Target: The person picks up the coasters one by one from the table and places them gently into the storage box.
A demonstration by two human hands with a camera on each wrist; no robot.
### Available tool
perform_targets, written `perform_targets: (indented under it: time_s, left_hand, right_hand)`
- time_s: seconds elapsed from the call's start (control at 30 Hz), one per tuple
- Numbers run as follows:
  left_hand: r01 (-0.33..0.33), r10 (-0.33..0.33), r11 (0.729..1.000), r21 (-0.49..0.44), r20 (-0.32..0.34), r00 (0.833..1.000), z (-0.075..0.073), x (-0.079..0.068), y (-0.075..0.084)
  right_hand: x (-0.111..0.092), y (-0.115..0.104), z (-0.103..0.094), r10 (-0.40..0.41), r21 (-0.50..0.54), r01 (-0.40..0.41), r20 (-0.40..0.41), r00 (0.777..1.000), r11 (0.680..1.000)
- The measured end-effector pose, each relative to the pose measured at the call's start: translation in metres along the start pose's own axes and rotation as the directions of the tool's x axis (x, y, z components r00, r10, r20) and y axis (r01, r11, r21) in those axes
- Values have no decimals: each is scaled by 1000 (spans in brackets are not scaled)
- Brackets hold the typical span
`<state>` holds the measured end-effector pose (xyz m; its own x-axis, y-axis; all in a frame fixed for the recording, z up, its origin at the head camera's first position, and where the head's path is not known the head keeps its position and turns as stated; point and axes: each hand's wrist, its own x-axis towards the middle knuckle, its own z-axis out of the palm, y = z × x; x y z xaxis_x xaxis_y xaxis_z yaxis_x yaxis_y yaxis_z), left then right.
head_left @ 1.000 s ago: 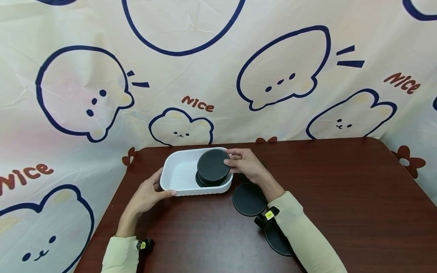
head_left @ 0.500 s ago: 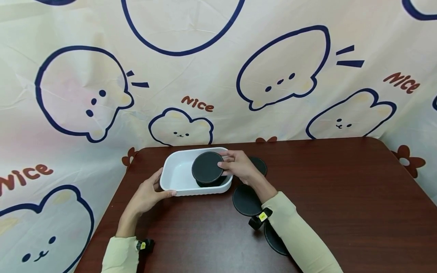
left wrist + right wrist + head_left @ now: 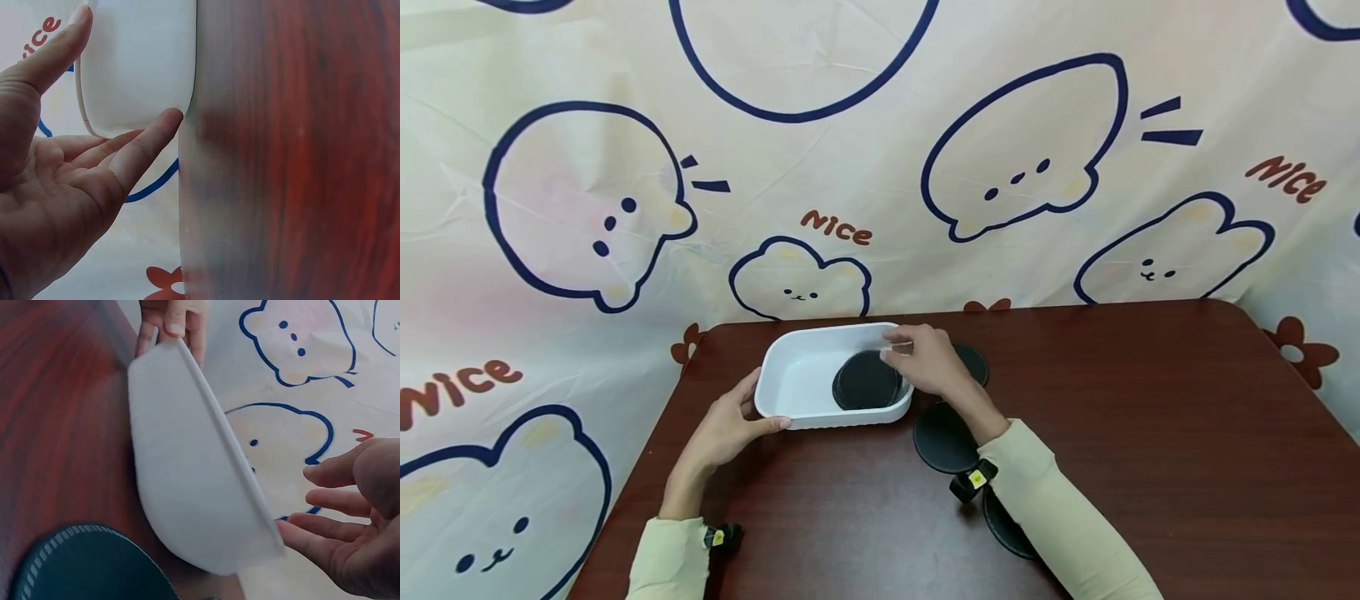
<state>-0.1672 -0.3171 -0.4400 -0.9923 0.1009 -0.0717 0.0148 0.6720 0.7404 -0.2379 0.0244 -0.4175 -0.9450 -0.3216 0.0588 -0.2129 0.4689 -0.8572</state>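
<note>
Coasters point(image 3: 863, 383), round, black and leather-like, lie closely stacked in a white, smooth, rectangular tray point(image 3: 797, 379) with rounded corners, between the two hands and nearer the right; how many are piled there cannot be told. The left hand point(image 3: 726, 429) grips one end of the tray, thumb along the near rim and fingers around the outer wall. The right hand point(image 3: 932, 362) hangs over the opposite end, its fingers loosely parted and holding nothing; whether a fingertip touches the rim is unclear.

Just outside the tray, a round black disc point(image 3: 974, 364) sits partly hidden behind the right hand. A second black disc point(image 3: 943, 437) lies nearer the person, just beside the right wrist, and a third black disc point(image 3: 1007, 525) is half covered by the cream fabric sleeve point(image 3: 1067, 525). A small black wrist camera point(image 3: 962, 487) obstructs the gap between these last two. The dark brown, wood-grained table point(image 3: 1150, 417) extends beyond the right hand.
</note>
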Motion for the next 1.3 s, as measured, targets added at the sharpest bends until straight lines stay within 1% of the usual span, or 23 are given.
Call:
perform_targets:
  time_s: [0.07, 0.13, 0.33, 0.47, 0.6, 0.77, 1.0, 1.1, 1.3]
  left_hand:
    - [-1, 1, 1000, -1, -1, 1000, 1, 0, 0]
    - [0, 0, 1000, 0, -3, 1000, 1, 0, 0]
    - [4, -4, 1000, 5, -6, 1000, 1, 0, 0]
    - [4, -3, 1000, 2, -7, 1000, 1, 0, 0]
    - [8, -8, 1000, -2, -8, 1000, 1, -1, 0]
    - [7, -7, 1000, -1, -7, 1000, 1, 0, 0]
    - [12, -12, 1000, 4, -5, 1000, 0, 2, 1]
    - [16, -16, 1000, 5, -2, 1000, 0, 1, 1]
    - [15, -15, 1000, 5, -3, 1000, 1, 0, 1]
  right_hand:
    - [-2, 0, -8, -26, -9, 26, -26, 999, 1000]
    - [-4, 3, -16, -35, 17, 36, -41, 999, 999]
    - [-10, 20, -40, 24, 118, -21, -29, 999, 993]
    - [-16, 31, -51, 52, 185, -50, -1, 999, 982]
    - [-21, 39, -59, 64, 221, -71, 38, 997, 973]
    - [-31, 47, -73, 53, 236, -75, 100, 994, 969]
    - [-48, 62, -92, 52, 269, -96, 166, 985, 958]
    - [-57, 66, -97, 60, 269, -110, 188, 980, 957]
    - [-78, 73, -108, 42, 239, -97, 227, 973, 966]
